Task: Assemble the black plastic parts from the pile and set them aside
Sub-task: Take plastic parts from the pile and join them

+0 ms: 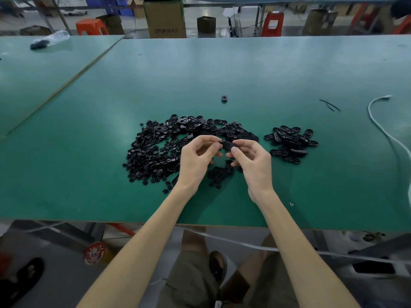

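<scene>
Above the big pile (pixel 178 147) on the green bench (pixel 89 130), the left hand (pixel 195 158) and right hand (pixel 251 158) pinch one black part (pixel 227 145) between fingertips, a smaller stack (pixel 291 143) lying right of the pile.

Soft, even overhead light; pale sheen on the green table (pixel 200 74) toward 12 o'clock; edges bow and blur.
</scene>
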